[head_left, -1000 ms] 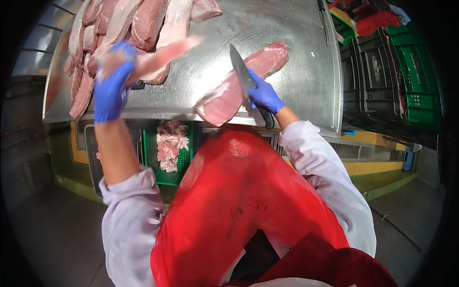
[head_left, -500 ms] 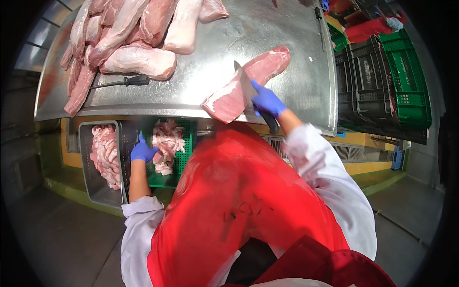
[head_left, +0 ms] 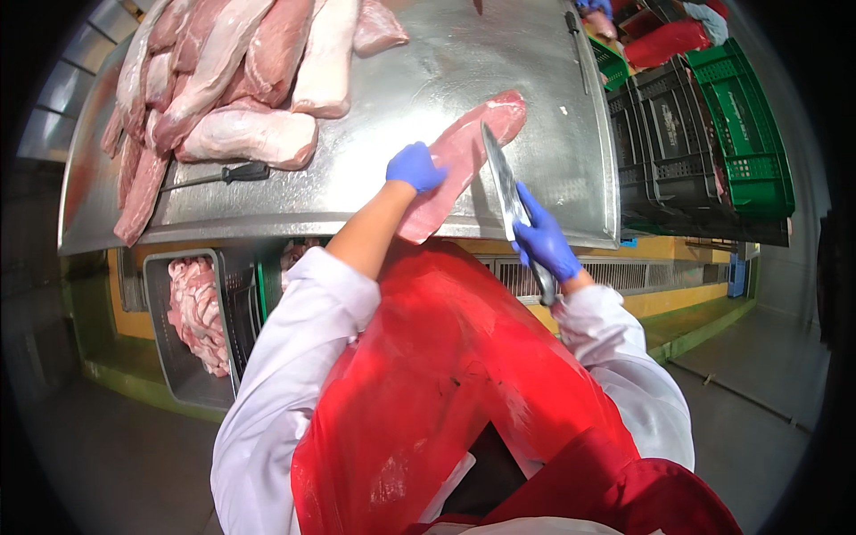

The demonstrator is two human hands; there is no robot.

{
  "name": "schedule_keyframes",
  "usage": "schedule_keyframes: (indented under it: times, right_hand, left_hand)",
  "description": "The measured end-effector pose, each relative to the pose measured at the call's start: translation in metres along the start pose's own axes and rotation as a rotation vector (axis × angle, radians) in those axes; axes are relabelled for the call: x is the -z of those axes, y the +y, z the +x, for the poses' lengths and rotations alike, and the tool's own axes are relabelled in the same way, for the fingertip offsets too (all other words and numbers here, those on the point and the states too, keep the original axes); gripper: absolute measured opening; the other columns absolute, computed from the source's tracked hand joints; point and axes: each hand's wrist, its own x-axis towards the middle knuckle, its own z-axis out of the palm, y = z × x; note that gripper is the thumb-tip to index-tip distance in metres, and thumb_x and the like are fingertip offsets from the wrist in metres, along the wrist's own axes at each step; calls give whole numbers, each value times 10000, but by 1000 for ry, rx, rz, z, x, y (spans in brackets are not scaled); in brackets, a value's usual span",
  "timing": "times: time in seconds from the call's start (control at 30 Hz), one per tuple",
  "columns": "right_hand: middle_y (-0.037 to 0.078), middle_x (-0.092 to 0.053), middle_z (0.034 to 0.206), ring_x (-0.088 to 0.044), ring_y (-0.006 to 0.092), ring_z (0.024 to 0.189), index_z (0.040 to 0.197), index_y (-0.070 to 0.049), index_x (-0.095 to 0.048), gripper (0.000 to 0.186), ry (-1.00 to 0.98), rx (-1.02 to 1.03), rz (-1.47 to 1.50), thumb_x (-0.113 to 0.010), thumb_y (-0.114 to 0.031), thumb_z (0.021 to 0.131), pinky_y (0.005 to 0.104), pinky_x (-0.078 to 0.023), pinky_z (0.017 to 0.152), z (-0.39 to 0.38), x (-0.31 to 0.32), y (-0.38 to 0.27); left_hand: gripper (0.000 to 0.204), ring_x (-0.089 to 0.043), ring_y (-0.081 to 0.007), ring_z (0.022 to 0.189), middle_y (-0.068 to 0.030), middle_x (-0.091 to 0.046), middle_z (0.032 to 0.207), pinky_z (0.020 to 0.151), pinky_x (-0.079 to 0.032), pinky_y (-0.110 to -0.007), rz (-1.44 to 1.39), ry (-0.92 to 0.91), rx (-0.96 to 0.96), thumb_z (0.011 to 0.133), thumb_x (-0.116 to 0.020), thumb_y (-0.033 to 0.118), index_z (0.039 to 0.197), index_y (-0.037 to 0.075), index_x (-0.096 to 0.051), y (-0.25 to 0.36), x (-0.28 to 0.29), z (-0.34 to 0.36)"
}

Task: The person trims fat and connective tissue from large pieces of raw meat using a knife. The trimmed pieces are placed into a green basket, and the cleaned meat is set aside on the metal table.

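A long pink meat loin (head_left: 464,153) lies slantwise on the steel table (head_left: 374,192), its near end at the table's front edge. My gloved left hand (head_left: 415,168) has its fingers curled over the loin's left side, gripping it. In my gloved right hand (head_left: 544,234) is a long knife (head_left: 505,183), handle toward me. Its blade points away, and the tip appears over the loin's far right part. Whether the blade touches the meat I cannot tell.
A pile of meat loins (head_left: 214,71) covers the table's far left, with a sharpening steel (head_left: 242,172) in front. Below the edge, a grey crate (head_left: 165,357) holds trimmings beside a partly hidden green crate (head_left: 263,290). Stacked crates (head_left: 673,134) stand right; another person's red garment (head_left: 669,45) shows behind.
My left hand has come up from the green crate onto the loin. My right hand has drawn the knife right and nearer to me, off the middle of the loin.
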Motion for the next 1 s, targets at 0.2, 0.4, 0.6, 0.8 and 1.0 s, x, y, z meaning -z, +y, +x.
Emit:
schedule_keyframes:
  times: [0.2,0.4,0.6,0.8,1.0]
  right_hand:
    - [76,-614,739,-587,138,533,1587,-186,-173,766,86,228,146,-513,-34,918,308,-524,492,99,-51,26]
    - [145,-654,778,-642,196,568,1578,-139,-182,755,-10,249,-229,-509,-66,901,336,-541,515,156,-84,28]
    - [149,-680,766,-664,235,565,1564,-56,-179,782,-293,67,-358,-520,-138,864,325,-541,550,61,-65,8]
    - [158,-684,776,-638,218,524,1570,-89,-184,747,-198,222,-437,-480,-117,885,346,-541,566,135,-86,5]
    - [120,-654,731,-606,163,499,1575,-132,-211,741,-331,78,-428,-494,-62,894,317,-541,562,50,-71,2]
  left_hand:
    - [490,-684,-368,887,-243,-699,919,815,-525,-414,48,-112,10,838,-653,457,879,-27,-720,-34,18,38]
    - [391,-637,-251,651,-193,-685,745,637,-495,-373,-155,-56,-88,858,-708,347,743,-26,-701,-48,-5,48]
    - [356,-550,-162,582,-135,-634,638,579,-453,-355,-241,67,-196,853,-718,299,669,0,-663,-62,0,42]
    - [336,-516,-148,572,-79,-607,630,569,-442,-340,-421,120,-48,849,-715,269,662,5,-625,-33,13,18]
    - [154,-500,-97,568,2,-567,662,531,-412,-281,-832,153,37,864,-645,130,738,42,-635,-27,30,-6]
